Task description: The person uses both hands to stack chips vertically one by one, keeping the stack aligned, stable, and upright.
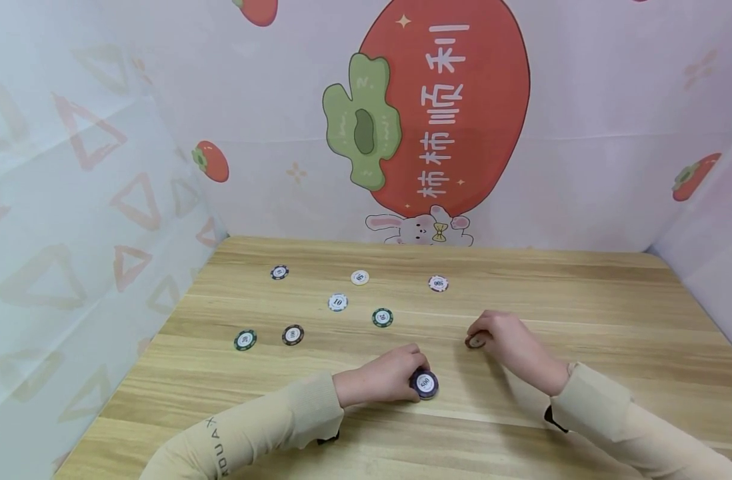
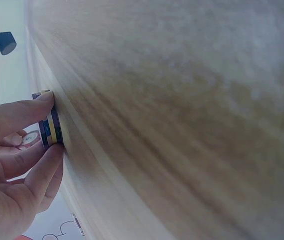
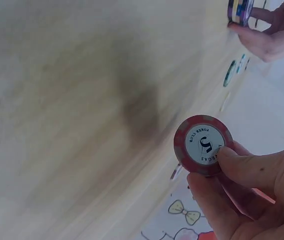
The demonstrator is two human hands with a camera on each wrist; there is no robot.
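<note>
My left hand (image 1: 392, 375) grips a short stack of poker chips (image 1: 425, 385) on the wooden table, thumb and fingers around its sides. The top chip is dark purple and reads 500. In the left wrist view the edges of the stack (image 2: 50, 122) show dark and yellow layers. To the right, my right hand (image 1: 518, 347) pinches a single red poker chip (image 3: 203, 145) between thumb and fingers. Its white centre bears a 5, and it is tilted, lifted above the tabletop in the right wrist view.
Several loose chips lie flat on the table (image 1: 582, 293), among them a green one (image 1: 383, 317), a white one (image 1: 338, 303), a black one (image 1: 293, 335) and a red-and-white one (image 1: 438, 284). A printed cloth backdrop (image 1: 594, 133) stands behind the table.
</note>
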